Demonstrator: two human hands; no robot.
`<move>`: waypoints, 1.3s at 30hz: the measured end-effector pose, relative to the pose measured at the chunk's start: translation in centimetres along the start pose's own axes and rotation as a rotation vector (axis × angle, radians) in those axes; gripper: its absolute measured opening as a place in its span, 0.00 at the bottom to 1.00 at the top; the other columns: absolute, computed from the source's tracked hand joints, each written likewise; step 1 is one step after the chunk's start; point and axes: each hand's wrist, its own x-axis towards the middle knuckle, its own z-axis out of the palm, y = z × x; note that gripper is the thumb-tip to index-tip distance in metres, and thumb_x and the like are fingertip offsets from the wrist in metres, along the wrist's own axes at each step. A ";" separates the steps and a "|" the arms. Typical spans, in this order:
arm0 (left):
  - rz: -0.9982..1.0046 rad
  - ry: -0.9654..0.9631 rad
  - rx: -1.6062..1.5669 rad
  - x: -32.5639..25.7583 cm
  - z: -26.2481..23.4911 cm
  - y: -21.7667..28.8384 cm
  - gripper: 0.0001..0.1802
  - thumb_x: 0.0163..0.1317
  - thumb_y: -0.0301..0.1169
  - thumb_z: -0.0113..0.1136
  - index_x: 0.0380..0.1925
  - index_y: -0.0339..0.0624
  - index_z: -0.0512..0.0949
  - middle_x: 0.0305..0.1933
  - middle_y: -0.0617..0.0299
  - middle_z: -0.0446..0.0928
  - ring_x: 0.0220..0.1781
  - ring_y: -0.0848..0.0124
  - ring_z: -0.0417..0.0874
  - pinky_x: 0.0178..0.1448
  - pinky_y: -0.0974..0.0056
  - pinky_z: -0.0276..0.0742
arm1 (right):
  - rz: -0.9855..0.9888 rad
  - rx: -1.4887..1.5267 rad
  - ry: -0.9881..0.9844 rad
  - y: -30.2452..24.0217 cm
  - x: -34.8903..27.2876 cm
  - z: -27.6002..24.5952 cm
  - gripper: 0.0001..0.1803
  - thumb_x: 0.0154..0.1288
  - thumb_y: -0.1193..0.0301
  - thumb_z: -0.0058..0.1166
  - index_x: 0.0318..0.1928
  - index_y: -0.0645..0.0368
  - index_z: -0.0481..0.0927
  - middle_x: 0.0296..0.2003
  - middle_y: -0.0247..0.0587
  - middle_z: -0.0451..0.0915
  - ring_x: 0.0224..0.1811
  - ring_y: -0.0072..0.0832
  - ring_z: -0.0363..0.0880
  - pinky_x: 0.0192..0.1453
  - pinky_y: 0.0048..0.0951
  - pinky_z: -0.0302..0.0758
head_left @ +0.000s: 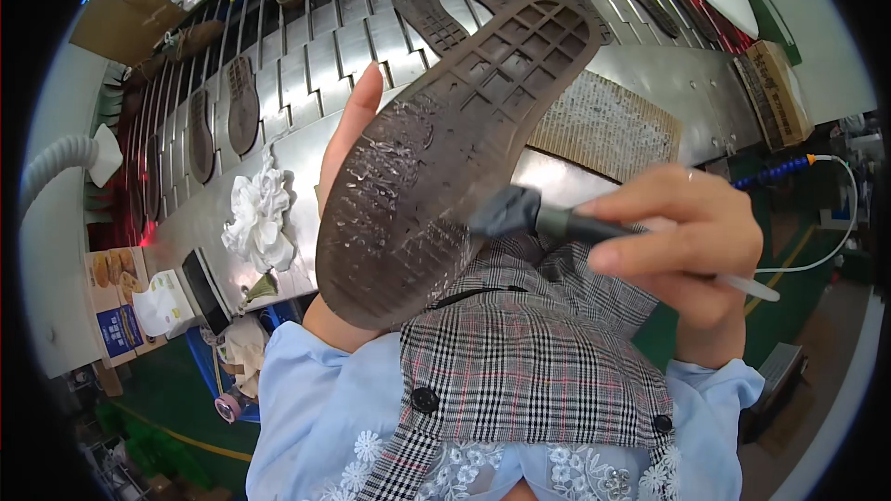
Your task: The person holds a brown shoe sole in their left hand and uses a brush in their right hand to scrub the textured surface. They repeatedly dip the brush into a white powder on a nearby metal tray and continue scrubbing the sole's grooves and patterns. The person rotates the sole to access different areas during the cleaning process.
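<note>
A dark brown shoe sole (445, 148) is held up in front of me, its gridded heel end pointing to the upper right. Wet, glossy streaks cover its wider part. My left hand (357, 111) supports it from behind; the thumb shows past its left edge, and the other fingers are hidden. In my right hand (687, 241) is a brush (557, 220) with a dark head and a pale handle end. The brush head meets or nearly meets the sole's right edge; it is blurred, so contact is hard to tell.
A slatted metal conveyor (316, 65) carries several soles and shoe parts. A crumpled white cloth (260, 213) lies on the metal ledge at left, a stained cardboard sheet (608, 125) at right. Further out are a carton (775, 93), a tissue pack (165, 301) and a grey hose (65, 162).
</note>
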 end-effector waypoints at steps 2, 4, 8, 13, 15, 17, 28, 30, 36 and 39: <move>-0.087 -0.103 -0.128 -0.2 -0.1 0.0 0.37 0.68 0.55 0.44 0.60 0.32 0.69 0.62 0.39 0.71 0.59 0.48 0.78 0.56 0.50 0.81 | -0.056 0.041 -0.064 0.0 -0.4 -0.5 0.07 0.49 0.68 0.60 0.29 0.55 0.87 0.33 0.53 0.84 0.26 0.37 0.82 0.31 0.32 0.76; -0.063 0.021 -0.070 -0.4 1.4 -0.4 0.36 0.68 0.56 0.43 0.61 0.33 0.70 0.61 0.38 0.71 0.56 0.49 0.80 0.53 0.50 0.82 | -0.058 0.000 -0.005 0.0 -0.4 -0.5 0.07 0.49 0.68 0.60 0.29 0.54 0.87 0.33 0.54 0.84 0.26 0.36 0.82 0.29 0.30 0.76; -0.109 -0.114 -0.133 -0.8 1.2 -0.4 0.37 0.71 0.56 0.37 0.62 0.31 0.67 0.54 0.38 0.76 0.53 0.48 0.82 0.55 0.46 0.81 | -0.075 -0.013 -0.002 0.5 -0.3 -1.0 0.08 0.53 0.66 0.58 0.29 0.55 0.87 0.32 0.56 0.84 0.25 0.36 0.82 0.27 0.28 0.76; -0.089 0.006 -0.329 -1.4 1.7 -0.8 0.34 0.71 0.53 0.39 0.59 0.31 0.70 0.53 0.39 0.77 0.50 0.50 0.83 0.53 0.49 0.83 | -0.030 -0.083 0.005 0.1 0.0 -1.9 0.11 0.54 0.66 0.55 0.30 0.58 0.87 0.34 0.57 0.84 0.28 0.36 0.83 0.29 0.29 0.76; 0.010 0.056 -0.198 -1.9 2.1 -1.1 0.31 0.69 0.48 0.43 0.57 0.31 0.71 0.53 0.40 0.78 0.49 0.53 0.84 0.53 0.51 0.83 | -0.059 -0.035 -0.044 0.5 -0.1 -2.7 0.11 0.51 0.67 0.56 0.30 0.58 0.87 0.35 0.58 0.84 0.29 0.37 0.83 0.30 0.28 0.76; 0.170 0.104 0.129 -2.6 2.0 -2.1 0.25 0.67 0.41 0.50 0.55 0.31 0.72 0.51 0.43 0.79 0.48 0.57 0.84 0.53 0.55 0.83 | -0.056 -0.031 -0.046 0.6 -0.2 -3.1 0.12 0.47 0.68 0.58 0.32 0.59 0.87 0.36 0.58 0.84 0.29 0.37 0.83 0.32 0.28 0.75; 0.065 0.030 0.129 -3.2 -5.1 1.6 0.28 0.66 0.40 0.56 0.62 0.39 0.67 0.59 0.45 0.73 0.58 0.56 0.75 0.41 0.64 0.83 | -0.119 0.312 0.217 2.2 -3.0 -3.9 0.16 0.59 0.72 0.55 0.45 0.71 0.81 0.41 0.64 0.81 0.39 0.39 0.84 0.40 0.36 0.80; -0.093 -0.149 -0.272 -2.4 -8.7 1.7 0.29 0.69 0.46 0.49 0.64 0.38 0.66 0.64 0.43 0.69 0.61 0.53 0.72 0.39 0.64 0.83 | 0.022 0.415 0.337 2.8 -3.6 -2.6 0.17 0.59 0.71 0.56 0.45 0.72 0.80 0.39 0.64 0.82 0.37 0.41 0.85 0.43 0.38 0.81; 0.025 0.287 0.114 0.1 -4.4 -2.0 0.24 0.76 0.38 0.34 0.62 0.31 0.65 0.61 0.44 0.72 0.60 0.51 0.76 0.45 0.61 0.86 | 0.428 0.871 0.533 2.4 -3.8 1.4 0.18 0.66 0.70 0.48 0.47 0.75 0.76 0.33 0.63 0.82 0.33 0.43 0.85 0.39 0.35 0.84; -0.105 -0.065 -0.009 -1.8 -6.8 -4.1 0.27 0.76 0.41 0.31 0.65 0.33 0.61 0.62 0.38 0.69 0.58 0.51 0.78 0.56 0.53 0.82 | 0.512 1.020 0.554 3.2 -4.2 2.5 0.17 0.68 0.71 0.44 0.47 0.76 0.75 0.33 0.64 0.82 0.31 0.41 0.85 0.38 0.33 0.84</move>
